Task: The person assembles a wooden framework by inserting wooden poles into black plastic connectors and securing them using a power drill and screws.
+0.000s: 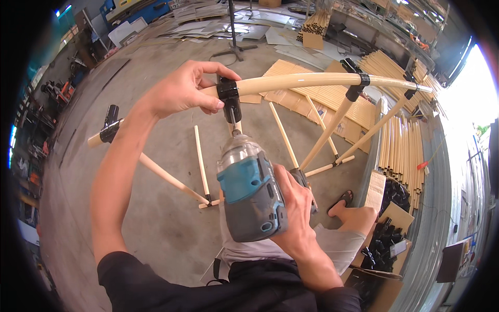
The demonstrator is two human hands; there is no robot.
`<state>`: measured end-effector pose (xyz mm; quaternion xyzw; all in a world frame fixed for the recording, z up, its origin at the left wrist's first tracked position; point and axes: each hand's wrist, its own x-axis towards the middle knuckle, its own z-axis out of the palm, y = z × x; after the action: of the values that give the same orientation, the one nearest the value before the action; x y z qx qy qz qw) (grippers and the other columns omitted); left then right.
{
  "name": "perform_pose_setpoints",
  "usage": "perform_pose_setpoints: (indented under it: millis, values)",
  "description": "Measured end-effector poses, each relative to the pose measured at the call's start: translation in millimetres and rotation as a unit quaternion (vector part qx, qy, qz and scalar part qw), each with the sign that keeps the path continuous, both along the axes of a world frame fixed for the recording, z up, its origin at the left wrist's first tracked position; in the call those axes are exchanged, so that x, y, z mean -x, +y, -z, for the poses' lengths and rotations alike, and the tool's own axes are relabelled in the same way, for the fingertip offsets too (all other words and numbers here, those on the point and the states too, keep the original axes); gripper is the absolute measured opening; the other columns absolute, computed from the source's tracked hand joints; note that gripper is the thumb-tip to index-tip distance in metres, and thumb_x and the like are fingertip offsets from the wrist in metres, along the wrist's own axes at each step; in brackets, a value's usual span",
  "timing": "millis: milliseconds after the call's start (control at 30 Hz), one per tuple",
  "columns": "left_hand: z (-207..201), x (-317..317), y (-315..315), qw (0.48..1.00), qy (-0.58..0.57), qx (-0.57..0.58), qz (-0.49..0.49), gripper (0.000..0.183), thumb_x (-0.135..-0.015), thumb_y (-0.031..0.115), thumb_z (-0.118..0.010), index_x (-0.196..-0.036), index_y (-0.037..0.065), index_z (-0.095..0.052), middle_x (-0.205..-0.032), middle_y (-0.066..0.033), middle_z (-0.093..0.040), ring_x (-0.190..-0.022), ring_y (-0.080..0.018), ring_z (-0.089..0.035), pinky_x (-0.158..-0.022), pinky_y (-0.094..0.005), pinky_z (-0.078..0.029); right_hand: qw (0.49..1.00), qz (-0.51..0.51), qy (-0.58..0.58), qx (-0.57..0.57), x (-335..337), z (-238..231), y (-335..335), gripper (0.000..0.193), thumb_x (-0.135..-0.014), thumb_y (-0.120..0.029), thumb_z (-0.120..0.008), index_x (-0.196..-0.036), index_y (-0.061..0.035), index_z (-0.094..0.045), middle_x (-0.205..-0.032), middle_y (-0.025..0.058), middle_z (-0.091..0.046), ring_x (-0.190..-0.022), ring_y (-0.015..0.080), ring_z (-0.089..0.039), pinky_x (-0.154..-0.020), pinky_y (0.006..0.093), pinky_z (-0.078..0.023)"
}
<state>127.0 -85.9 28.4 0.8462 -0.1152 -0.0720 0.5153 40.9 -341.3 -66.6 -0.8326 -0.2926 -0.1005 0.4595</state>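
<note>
My left hand pinches a black pipe joint between thumb and forefinger, where it wraps a long cream pipe. In my right hand is a teal and grey cordless impact driver, held with its nose pointing away from me. Its bit reaches the lower part of the joint; whether it sits in a screw I cannot make out. The pipe runs right to a second black joint, with an upright pipe below it. Another black joint sits left of my forearm.
Further frame pipes stand over the concrete floor. Bundles of cream pipes lie at the right, near an open cardboard box of black joints. More pipes rest on cardboard ahead. A black stand rises at the back.
</note>
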Motion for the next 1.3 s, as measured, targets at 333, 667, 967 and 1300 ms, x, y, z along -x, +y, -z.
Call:
perform_pose_setpoints:
  millis: [333, 667, 967, 1300]
  values:
    - [-6, 2, -5, 1.0, 0.025, -0.005, -0.018, 0.052, -0.073, 0.0, -0.07, -0.123, -0.001, -0.057, -0.078, -0.0075, -0.067, -0.067, -0.0103, -0.06, -0.067, -0.0259, -0.049, 0.999, 0.009, 0.017, -0.025, -5, 5, 4, 0.04, -0.066, -0.017, -0.075, -0.096, -0.0022, -0.053, -0.075, 0.0172, -0.06, -0.07, 0.0374, -0.062, -0.06, 0.0404, -0.047]
    - [-2, 1, -3, 1.0, 0.012, 0.002, -0.01, 0.05, -0.075, -0.003, -0.068, -0.123, 0.0, -0.058, -0.075, -0.0064, -0.066, -0.066, -0.0098, -0.059, -0.062, -0.0261, -0.047, 0.998, 0.008, 0.009, -0.054, -8, 27, 10, 0.04, -0.066, -0.017, -0.075, -0.096, -0.0017, -0.052, -0.073, 0.0175, -0.059, -0.068, 0.0376, -0.061, -0.06, 0.0408, -0.047]
    - [-2, 0, -6, 1.0, 0.002, -0.004, -0.017, 0.047, -0.074, -0.003, -0.068, -0.12, 0.001, -0.057, -0.074, -0.0071, -0.065, -0.064, -0.01, -0.059, -0.062, -0.0257, -0.048, 0.998, 0.026, -0.002, -0.052, -12, 32, 11, 0.037, -0.069, -0.016, -0.073, -0.098, -0.0017, -0.054, -0.076, 0.0183, -0.06, -0.073, 0.0376, -0.063, -0.063, 0.0403, -0.048]
    - [3, 5, -11, 0.995, -0.061, -0.076, -0.025, 0.045, -0.075, -0.005, -0.065, -0.117, 0.004, -0.053, -0.086, -0.0062, -0.064, -0.069, -0.0095, -0.058, -0.061, -0.0252, -0.047, 0.999, 0.015, 0.016, -0.043, -10, 16, 5, 0.036, -0.068, -0.016, -0.073, -0.096, -0.0019, -0.054, -0.075, 0.0174, -0.06, -0.071, 0.0379, -0.061, -0.062, 0.0403, -0.047]
